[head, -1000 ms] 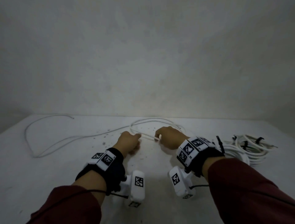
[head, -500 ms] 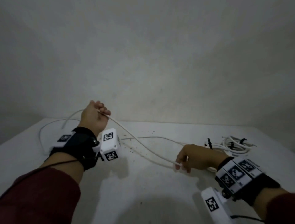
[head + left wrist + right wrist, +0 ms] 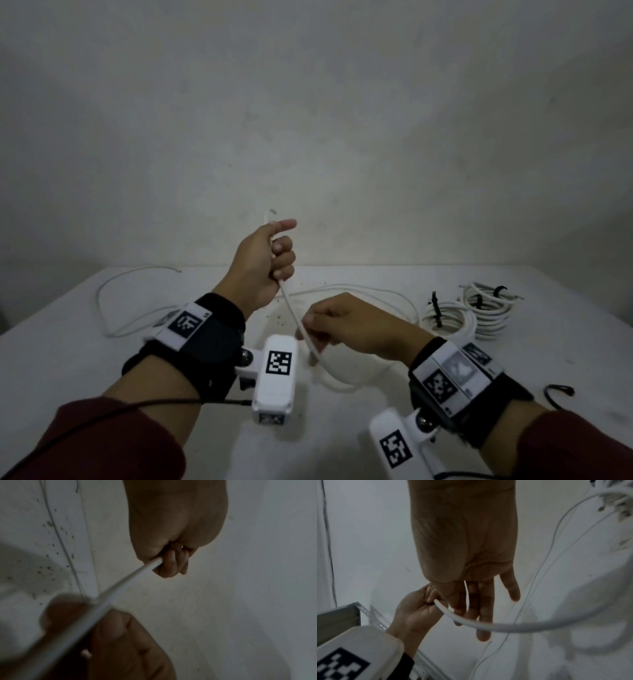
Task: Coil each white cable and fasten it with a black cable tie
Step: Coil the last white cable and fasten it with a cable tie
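Note:
My left hand (image 3: 278, 255) is raised above the white table (image 3: 85, 370) in a fist, gripping the white cable (image 3: 291, 308). The cable slants down from it to my right hand (image 3: 306, 330), which pinches it between thumb and fingers, then curls into a loop (image 3: 337, 383) under that hand. In the left wrist view the left fingers (image 3: 171, 566) curl round the cable (image 3: 130, 580), and the blurred right hand (image 3: 120, 639) clamps it lower down. In the right wrist view the cable (image 3: 496, 626) crosses the right fingers (image 3: 485, 615) and ends in the left hand (image 3: 416, 614).
More of the loose cable (image 3: 102, 305) trails over the table's left and back. Two coiled white cables (image 3: 448, 318) (image 3: 489, 308) with black ties lie at the right. A loose black strip (image 3: 558, 394) lies near my right wrist. A grey wall stands behind.
My left hand has swung from the far left to the centre and risen. The right hand has moved left towards it, and the cable between them is now short and steep.

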